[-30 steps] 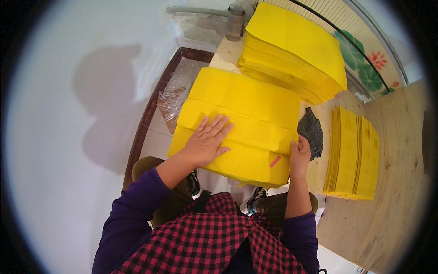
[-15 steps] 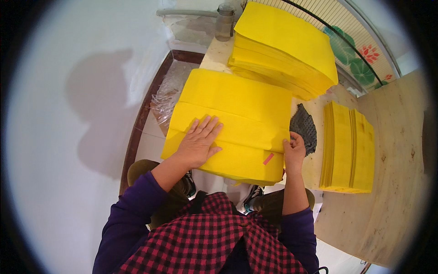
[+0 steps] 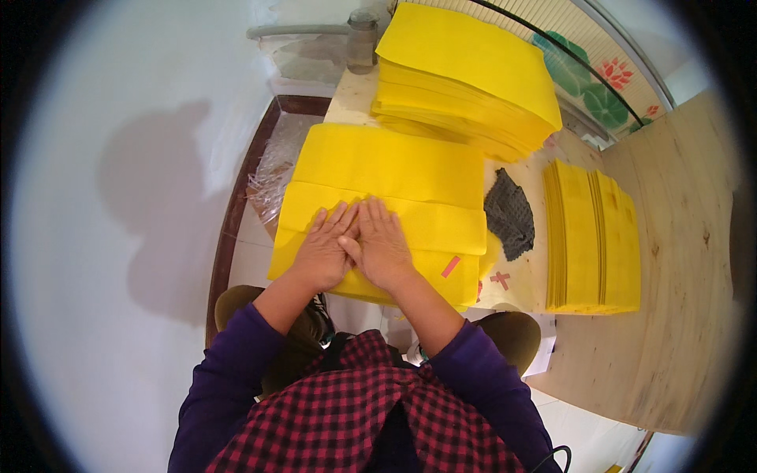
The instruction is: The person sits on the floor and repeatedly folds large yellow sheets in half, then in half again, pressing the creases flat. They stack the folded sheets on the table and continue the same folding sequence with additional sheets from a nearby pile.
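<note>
Directly before me lies a stack of yellow felt-like fabric sheets [image 3: 394,162], its top piece folded over in a band across the middle. My left hand [image 3: 322,251] rests flat on that fold, fingers stretched out. Beside it, my right hand [image 3: 381,243] also lies flat on the fabric, and its thumb crosses over the left hand. Neither hand grips anything. A small pink strip [image 3: 450,266] sits on the yellow fabric to the right of my hands.
Behind stands a taller pile of yellow sheets [image 3: 473,59], with a glass jar [image 3: 362,43] at its left. A dark grey cloth [image 3: 509,217] and crossed pink strips [image 3: 500,280] lie on the right of the table. Folded yellow bundles [image 3: 579,236] stand farther right. Clear plastic wrap [image 3: 272,189] is at left.
My right hand has left the right edge of the folded fabric and come left to lie against my left hand. The whole view has shifted slightly.
</note>
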`<state>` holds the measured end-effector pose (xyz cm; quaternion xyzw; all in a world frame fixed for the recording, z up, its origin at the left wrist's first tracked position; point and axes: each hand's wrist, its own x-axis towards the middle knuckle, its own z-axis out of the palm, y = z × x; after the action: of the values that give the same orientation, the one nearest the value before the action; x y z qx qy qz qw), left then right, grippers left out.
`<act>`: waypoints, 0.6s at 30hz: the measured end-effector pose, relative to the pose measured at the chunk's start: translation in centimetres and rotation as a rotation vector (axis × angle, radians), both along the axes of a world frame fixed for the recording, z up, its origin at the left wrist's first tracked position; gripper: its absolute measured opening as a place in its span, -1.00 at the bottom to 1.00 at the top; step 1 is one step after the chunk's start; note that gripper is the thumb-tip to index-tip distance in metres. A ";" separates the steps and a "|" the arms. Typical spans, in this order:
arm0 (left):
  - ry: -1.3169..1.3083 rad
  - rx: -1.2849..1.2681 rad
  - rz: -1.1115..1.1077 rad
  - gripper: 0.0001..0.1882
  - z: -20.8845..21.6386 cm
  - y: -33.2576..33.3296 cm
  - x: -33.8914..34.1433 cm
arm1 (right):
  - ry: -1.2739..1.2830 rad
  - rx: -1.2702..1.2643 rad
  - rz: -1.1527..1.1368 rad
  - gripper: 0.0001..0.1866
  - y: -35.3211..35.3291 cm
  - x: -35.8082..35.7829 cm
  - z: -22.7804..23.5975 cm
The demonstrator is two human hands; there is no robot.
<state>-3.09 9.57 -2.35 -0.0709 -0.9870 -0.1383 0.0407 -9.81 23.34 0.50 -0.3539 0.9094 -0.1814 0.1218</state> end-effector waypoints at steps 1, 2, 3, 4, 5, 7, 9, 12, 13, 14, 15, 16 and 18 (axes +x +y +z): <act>0.012 0.010 -0.007 -0.29 0.0 -0.1 0.1 | 0.032 0.024 -0.025 -0.19 0.7 -0.2 -0.2; -0.010 0.019 -0.005 -0.29 -0.1 -0.1 0.1 | 0.056 0.058 -0.051 -0.18 2.2 -0.6 -0.4; 0.009 0.018 0.000 -0.29 -0.1 0.0 0.3 | 0.071 0.103 -0.079 -0.17 3.8 -0.9 -0.5; -0.002 0.015 0.007 -0.29 0.0 0.0 0.3 | 0.080 0.128 -0.110 -0.16 5.3 -1.1 -0.7; 0.021 0.012 0.009 -0.30 0.0 0.2 0.2 | 0.085 0.160 -0.146 -0.15 6.8 -1.4 -0.8; 0.008 0.005 0.033 -0.30 0.2 0.4 0.2 | 0.098 0.204 -0.209 -0.13 9.6 -1.9 -1.0; 0.021 -0.001 0.048 -0.31 0.4 0.5 0.1 | 0.118 0.222 -0.252 -0.13 12.0 -2.5 -1.0; 0.036 -0.004 0.058 -0.32 0.4 0.5 0.3 | 0.044 0.162 -0.278 -0.24 14.5 -3.6 -0.9; 0.042 -0.004 0.058 -0.32 0.4 0.4 0.3 | -0.005 0.136 -0.300 -0.26 15.2 -4.1 -0.7; 0.032 -0.004 0.058 -0.32 0.3 0.4 0.3 | 0.034 0.036 -0.309 -0.30 16.2 -4.6 -0.3; 0.048 -0.006 0.055 -0.32 0.3 0.4 0.4 | 0.052 -0.049 -0.340 -0.34 17.2 -4.9 0.3; 0.049 -0.009 0.050 -0.32 0.2 0.3 0.4 | 0.065 -0.140 -0.377 -0.38 18.2 -5.0 0.8; 0.051 -0.011 0.045 -0.32 0.2 0.3 0.4 | 0.117 -0.227 -0.357 -0.43 20.2 -5.0 2.2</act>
<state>-2.73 9.89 -2.14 -0.0525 -0.9878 -0.1300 0.0684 -14.80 43.54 2.67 -0.2086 0.9369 -0.2804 -0.0059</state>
